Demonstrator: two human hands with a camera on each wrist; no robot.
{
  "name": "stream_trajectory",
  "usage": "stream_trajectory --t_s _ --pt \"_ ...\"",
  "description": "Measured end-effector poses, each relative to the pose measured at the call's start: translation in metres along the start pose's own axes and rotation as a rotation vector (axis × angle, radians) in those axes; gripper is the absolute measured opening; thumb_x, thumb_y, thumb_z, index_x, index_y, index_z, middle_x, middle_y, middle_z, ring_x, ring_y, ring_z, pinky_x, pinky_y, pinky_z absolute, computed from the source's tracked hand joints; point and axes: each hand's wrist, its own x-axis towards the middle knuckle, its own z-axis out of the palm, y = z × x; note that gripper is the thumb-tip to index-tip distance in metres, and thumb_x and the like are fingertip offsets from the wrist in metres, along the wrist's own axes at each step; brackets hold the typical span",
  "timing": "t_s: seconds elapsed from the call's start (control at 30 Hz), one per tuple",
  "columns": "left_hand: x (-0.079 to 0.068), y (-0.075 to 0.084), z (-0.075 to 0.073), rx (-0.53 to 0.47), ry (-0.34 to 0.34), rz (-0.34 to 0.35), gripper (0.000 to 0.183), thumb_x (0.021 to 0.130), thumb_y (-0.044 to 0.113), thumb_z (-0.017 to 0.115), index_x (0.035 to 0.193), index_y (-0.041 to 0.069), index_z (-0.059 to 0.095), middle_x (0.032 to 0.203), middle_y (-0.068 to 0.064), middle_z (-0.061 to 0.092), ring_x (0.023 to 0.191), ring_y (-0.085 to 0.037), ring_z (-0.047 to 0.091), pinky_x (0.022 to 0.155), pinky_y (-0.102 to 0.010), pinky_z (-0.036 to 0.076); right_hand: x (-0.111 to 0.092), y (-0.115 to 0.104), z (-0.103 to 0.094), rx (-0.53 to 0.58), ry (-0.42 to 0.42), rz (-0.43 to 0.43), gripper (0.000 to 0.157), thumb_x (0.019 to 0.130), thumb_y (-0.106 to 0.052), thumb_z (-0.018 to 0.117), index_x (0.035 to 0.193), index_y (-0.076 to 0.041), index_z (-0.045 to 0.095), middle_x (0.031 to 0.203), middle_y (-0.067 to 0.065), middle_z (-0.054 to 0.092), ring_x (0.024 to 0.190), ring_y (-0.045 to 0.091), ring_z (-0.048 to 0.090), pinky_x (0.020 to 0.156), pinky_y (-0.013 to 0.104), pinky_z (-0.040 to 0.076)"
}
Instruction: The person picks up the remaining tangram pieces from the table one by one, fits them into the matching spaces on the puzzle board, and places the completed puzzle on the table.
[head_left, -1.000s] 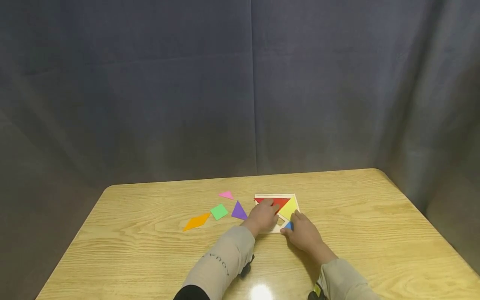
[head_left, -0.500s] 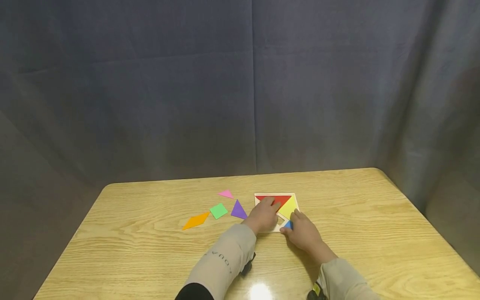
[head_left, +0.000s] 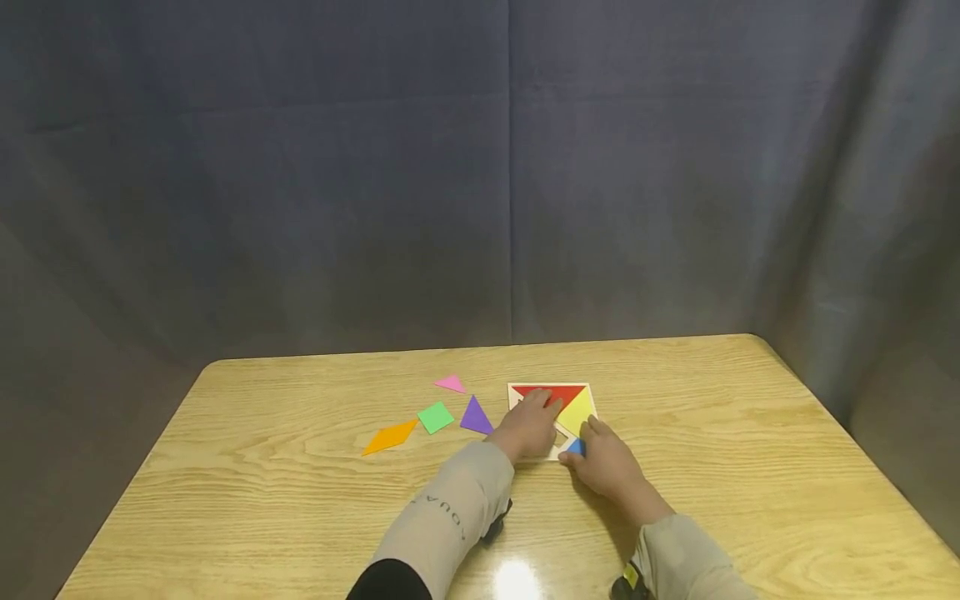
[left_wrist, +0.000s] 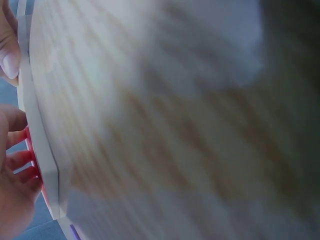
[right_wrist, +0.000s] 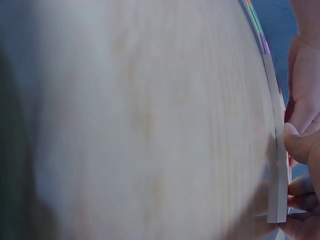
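Observation:
A white tangram board [head_left: 553, 456] lies on the table with a red triangle [head_left: 568, 393] along its far side. My left hand [head_left: 527, 427] reaches over the board, fingertips pressing on that red triangle, and covers much of the left half. My right hand [head_left: 611, 465] grips the near right corner of the board, thumb at the front edge and fingers at the right side. Between thumb and fingers shows a blue piece [head_left: 576, 447], partly hidden. A yellow triangle [head_left: 575, 413] fills the right side. In the left wrist view, left fingers [left_wrist: 21, 159] rest on the red piece.
Left of the board lie a purple triangle [head_left: 475, 417], a green square [head_left: 437, 417], an orange parallelogram [head_left: 390, 437] and a small pink triangle [head_left: 452, 383]. The wooden table [head_left: 262, 500] ends at a dark grey curtain [head_left: 360, 208].
Under the left fingertips, the red triangle has slid away from me until it lies along the board's far rim. Its left tip no longer overlaps the rim. The right hand keeps its hold.

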Motion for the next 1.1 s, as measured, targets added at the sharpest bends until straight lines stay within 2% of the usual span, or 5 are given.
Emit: stream_trajectory --t_s 0.33,0.47,0.57,0.67,1.1 --pt "0.003 -0.001 -0.005 -0.051 -0.003 0.003 0.044 0.086 0.011 0.041 0.13 0.01 0.038 0.134 -0.01 0.031 0.124 -0.02 0.023 0.099 -0.029 0.022 0.002 0.0 -0.001 -0.01 0.013 -0.013 0.055 0.078 -0.03 0.061 0.108 0.015 0.048 0.119 0.033 0.039 0.111 0.042 0.037 0.089 0.047 0.032" --pt "0.003 -0.004 -0.007 -0.225 -0.01 -0.021 0.042 0.084 0.007 0.042 0.127 0.009 0.043 0.134 -0.01 0.03 0.125 -0.023 0.019 0.1 -0.032 0.02 0.002 0.0 0.0 -0.01 0.013 -0.015 0.054 0.078 -0.029 0.062 0.107 0.015 0.049 0.119 0.033 0.039 0.11 0.043 0.037 0.088 0.047 0.033" --pt "0.002 -0.008 -0.007 -0.376 0.021 -0.044 0.04 0.082 0.003 0.042 0.122 0.008 0.048 0.134 -0.011 0.028 0.126 -0.025 0.015 0.1 -0.037 0.017 0.001 0.001 0.001 -0.009 0.006 -0.012 0.055 0.078 -0.029 0.062 0.107 0.015 0.048 0.119 0.033 0.039 0.109 0.043 0.038 0.087 0.048 0.034" --pt "0.001 -0.011 -0.005 -0.436 0.075 -0.03 0.038 0.081 0.001 0.042 0.116 0.008 0.052 0.133 -0.013 0.029 0.125 -0.027 0.016 0.1 -0.04 0.016 0.001 0.002 0.003 -0.01 0.004 -0.007 0.056 0.079 -0.03 0.061 0.108 0.016 0.047 0.119 0.034 0.038 0.109 0.043 0.038 0.087 0.048 0.034" --pt "-0.015 -0.026 -0.01 -0.458 0.186 -0.116 0.035 0.082 0.008 0.047 0.116 0.003 0.052 0.115 -0.012 0.047 0.111 -0.028 0.036 0.091 -0.034 0.031 -0.001 0.003 0.003 -0.002 0.02 -0.009 0.056 0.078 -0.028 0.061 0.108 0.017 0.046 0.118 0.034 0.038 0.108 0.044 0.038 0.087 0.048 0.033"
